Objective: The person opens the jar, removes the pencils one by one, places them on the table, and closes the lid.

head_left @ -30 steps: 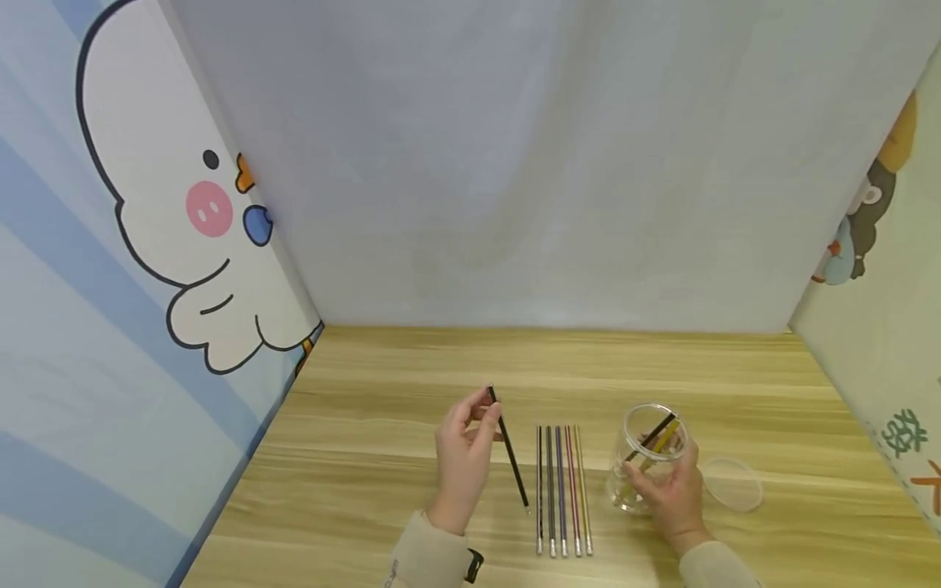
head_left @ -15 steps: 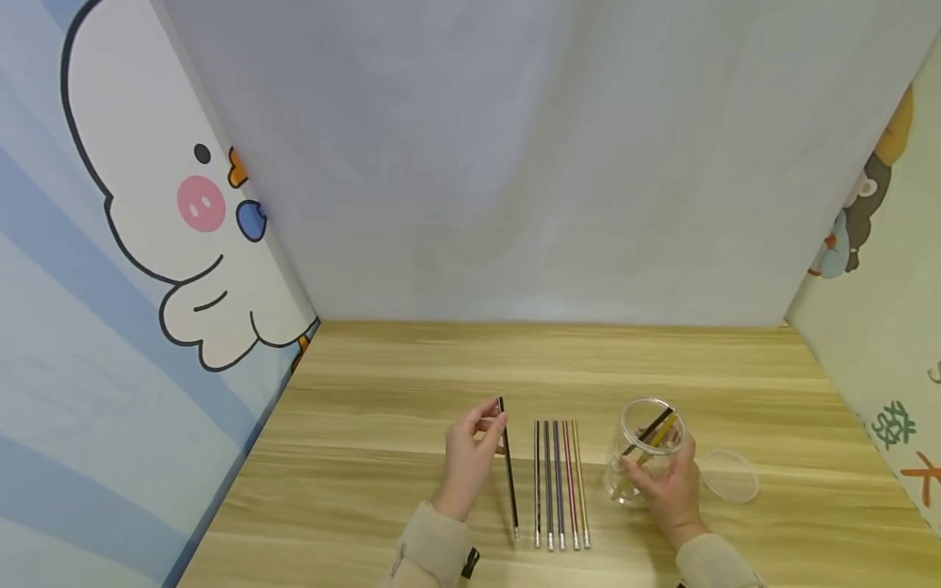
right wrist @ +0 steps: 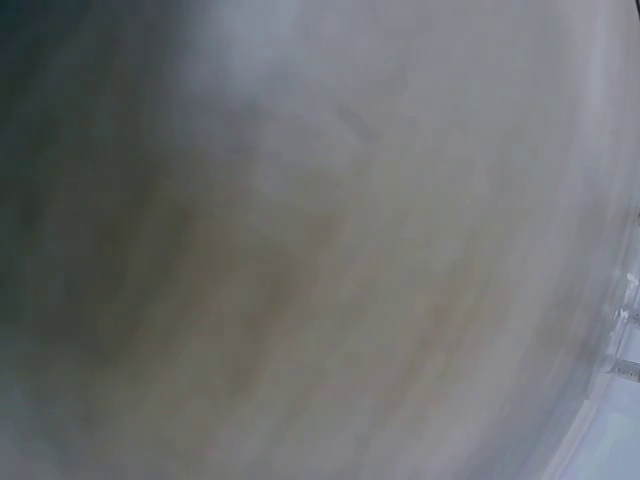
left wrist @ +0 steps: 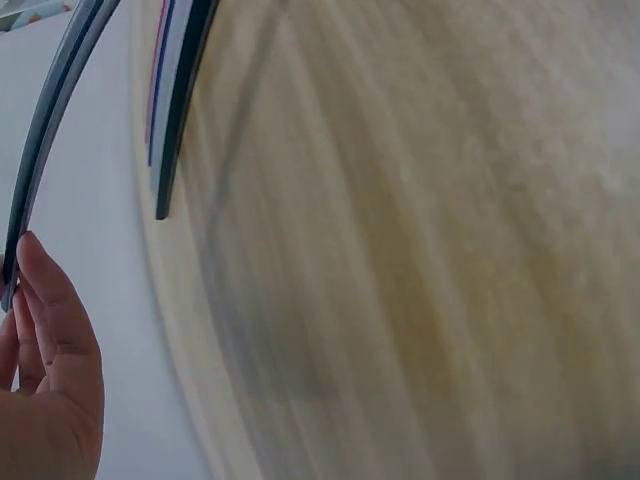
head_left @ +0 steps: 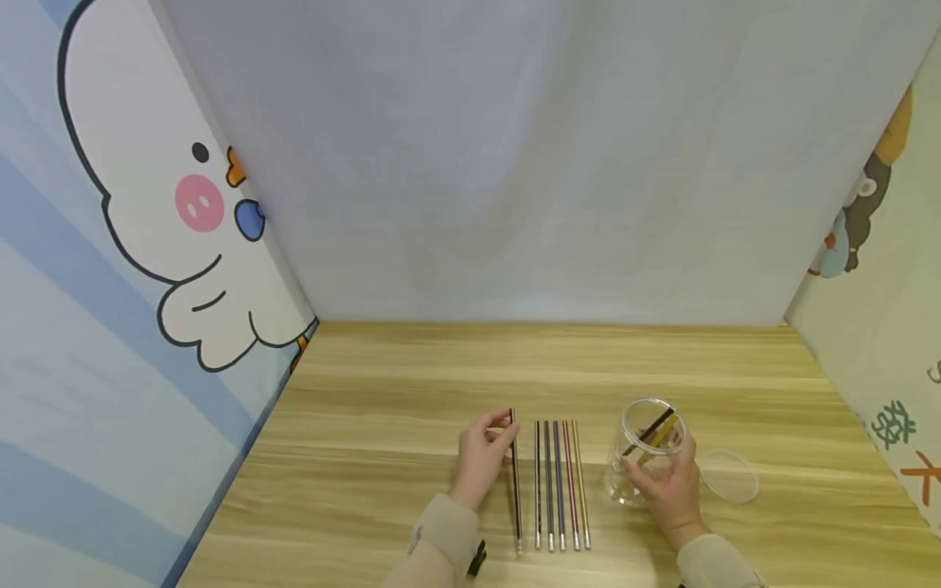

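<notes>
My left hand (head_left: pixel 481 459) pinches a dark pencil (head_left: pixel 517 498) near its far end, thumb against fingers. The pencil's eraser end points toward me, just left of a row of several pencils (head_left: pixel 560 490) lying side by side. In the left wrist view the thumb and fingers hold this pencil (left wrist: pixel 40 140) above the table, with the row's ends (left wrist: pixel 172 170) beyond. My right hand (head_left: pixel 672 494) grips a clear jar (head_left: pixel 617 474) around its side. A black pencil (head_left: pixel 647 431) and a yellow pencil (head_left: pixel 664 430) lean inside it.
A clear round lid (head_left: pixel 729 476) lies on the wooden table (head_left: pixel 412 359), right of the jar. A white backdrop (head_left: pixel 515 163) rises behind, with printed panels at both sides. The right wrist view is mostly a blurred wood surface.
My left hand has moved right and toward me with the pencil, which has swung from slanted to nearly parallel with the row. The right hand keeps its grip on the jar.
</notes>
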Demonstrator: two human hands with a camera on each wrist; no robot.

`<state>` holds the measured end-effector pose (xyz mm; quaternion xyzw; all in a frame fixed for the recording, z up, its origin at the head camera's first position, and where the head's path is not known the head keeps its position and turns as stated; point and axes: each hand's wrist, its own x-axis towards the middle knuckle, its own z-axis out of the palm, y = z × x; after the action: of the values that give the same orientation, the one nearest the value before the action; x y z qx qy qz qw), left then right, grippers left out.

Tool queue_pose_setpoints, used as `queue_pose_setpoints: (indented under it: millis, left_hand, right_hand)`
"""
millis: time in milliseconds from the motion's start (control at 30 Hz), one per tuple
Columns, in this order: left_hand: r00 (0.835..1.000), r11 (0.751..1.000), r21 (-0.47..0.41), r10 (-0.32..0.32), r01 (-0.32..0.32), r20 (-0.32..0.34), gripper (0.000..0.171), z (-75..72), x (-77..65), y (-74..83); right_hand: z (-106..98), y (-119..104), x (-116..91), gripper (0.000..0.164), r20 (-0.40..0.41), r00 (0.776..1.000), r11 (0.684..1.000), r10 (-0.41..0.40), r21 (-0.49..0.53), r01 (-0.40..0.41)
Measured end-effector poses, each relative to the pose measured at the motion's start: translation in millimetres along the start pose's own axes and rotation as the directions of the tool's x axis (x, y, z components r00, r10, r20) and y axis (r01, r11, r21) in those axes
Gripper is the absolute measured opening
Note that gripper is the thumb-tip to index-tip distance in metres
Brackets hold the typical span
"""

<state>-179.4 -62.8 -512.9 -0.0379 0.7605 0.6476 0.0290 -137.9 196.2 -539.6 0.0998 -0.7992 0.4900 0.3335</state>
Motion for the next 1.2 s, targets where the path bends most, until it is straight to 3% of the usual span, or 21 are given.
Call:
queue_pose_setpoints:
  millis: [133, 567, 1000, 1200]
  left_hand:
    - [0.999, 0.999, 0.010, -0.054, 0.054, -0.004, 0.033, 6.4, 6.5, -5.6]
    - [0.994, 0.991, 0.078, -0.111, 0.112, -0.018, 0.026, 21.5, 15.4, -13.8]
    - [0.977, 0.955, 0.207, -0.214, 0.212, -0.011, 0.021, 26.2, 26.3, -12.4]
    - [0.974, 0.943, 0.243, -0.228, 0.225, -0.019, 0.018, 30.2, 28.3, -11.9]
  right_hand:
    - [-0.5, 1.1, -0.4, 0.081, 0.004, 1.000, 1.000, -0.002, 0.011, 0.002]
    - [0.8, 3.6, -1.6, 0.084, -0.014, 1.000, 1.000, -0.005, 0.005, 0.005]
    - [0.2, -0.4, -0.1, 0.084, -0.012, 1.000, 1.000, 0.000, 0.008, 0.000]
    - [-0.2, -0.2, -1.1, 0.085, -0.011, 1.000, 1.000, 0.020, -0.003, -0.020]
